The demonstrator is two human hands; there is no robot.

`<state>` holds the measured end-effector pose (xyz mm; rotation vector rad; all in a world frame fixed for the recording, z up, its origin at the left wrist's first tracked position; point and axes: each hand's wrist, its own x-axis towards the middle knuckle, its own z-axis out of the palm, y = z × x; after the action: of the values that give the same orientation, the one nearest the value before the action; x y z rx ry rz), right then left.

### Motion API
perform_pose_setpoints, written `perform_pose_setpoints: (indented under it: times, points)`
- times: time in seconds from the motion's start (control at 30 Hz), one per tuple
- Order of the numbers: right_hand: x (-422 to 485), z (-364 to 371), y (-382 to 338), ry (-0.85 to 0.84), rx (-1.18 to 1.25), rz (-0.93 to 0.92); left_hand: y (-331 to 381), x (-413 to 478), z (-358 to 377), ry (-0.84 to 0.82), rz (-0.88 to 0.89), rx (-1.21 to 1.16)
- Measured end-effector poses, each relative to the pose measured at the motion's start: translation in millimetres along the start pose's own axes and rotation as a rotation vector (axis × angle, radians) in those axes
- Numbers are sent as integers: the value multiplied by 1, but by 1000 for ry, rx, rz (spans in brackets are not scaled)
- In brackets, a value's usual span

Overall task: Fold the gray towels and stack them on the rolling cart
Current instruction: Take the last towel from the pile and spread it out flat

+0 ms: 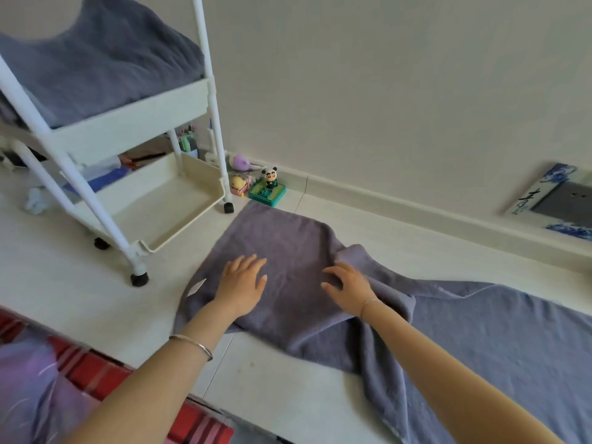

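Your left hand [242, 283] lies flat, palm down, on the gray towel [288, 238] spread on the floor, fingers straight and slightly apart, pointing toward the wall. Your right hand [349, 288] rests on the same towel just beside it, fingers spread and lightly bent, gripping nothing, next to a raised fold. Both arms reach forward, nearly straight. The towel's rest trails off to your right. The cart [128, 123] stands near, to the left, with folded towels [105, 59] in its top tray.
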<state>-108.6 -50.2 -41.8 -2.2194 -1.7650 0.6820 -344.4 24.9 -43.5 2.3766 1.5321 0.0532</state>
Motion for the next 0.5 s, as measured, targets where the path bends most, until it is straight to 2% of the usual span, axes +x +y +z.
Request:
perform_pose_setpoints:
  times: [0.13,0.3,0.4,0.5]
  points:
    - [-2,21,3,80,-114,-67,16,4,32,-198,-60,-29]
    - [-4,25,5,156,-163,-110,6,9,38,-129,-146,50]
    - [-15,32,-1,261,-30,-175,-4,16,32,-119,-175,23]
    - [-38,43,-12,344,134,-341,-4,0,31,32,-86,-77]
